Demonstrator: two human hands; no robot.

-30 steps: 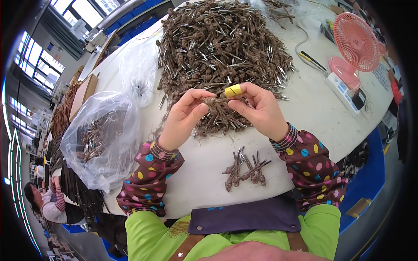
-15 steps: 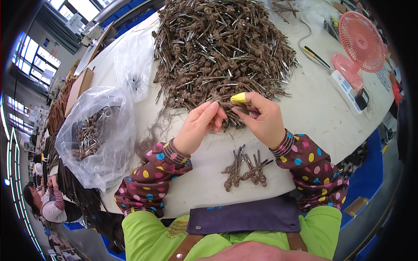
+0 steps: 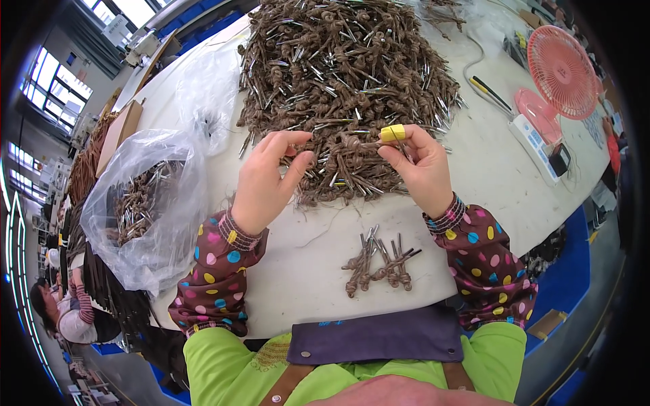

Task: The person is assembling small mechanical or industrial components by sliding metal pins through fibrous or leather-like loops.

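A large heap of brown knotted cords with shiny metal tips (image 3: 345, 74) covers the far middle of the table. My left hand (image 3: 271, 179) is raised at its near left edge, thumb and fingers apart, with nothing visible between them. My right hand (image 3: 425, 166), with yellow tape (image 3: 393, 133) round the index finger, pinches the end of a brown knotted cord (image 3: 355, 142) at the heap's near side. A thin dark piece crosses its fingers; its kind is unclear. Closer to me lies a small group of knotted cords (image 3: 379, 264), apart from the heap.
On the left, a clear plastic bag (image 3: 179, 230) holds more knotted cords. A pink fan (image 3: 562, 73), a white power strip (image 3: 535, 145) and a yellow-black tool (image 3: 491, 93) lie at the right. Dark straps (image 3: 118, 291) hang over the left edge; a person (image 3: 74, 311) is beyond.
My hands were close together at the heap's near edge. The left has moved left and its fingers have spread; the right has shifted slightly right.
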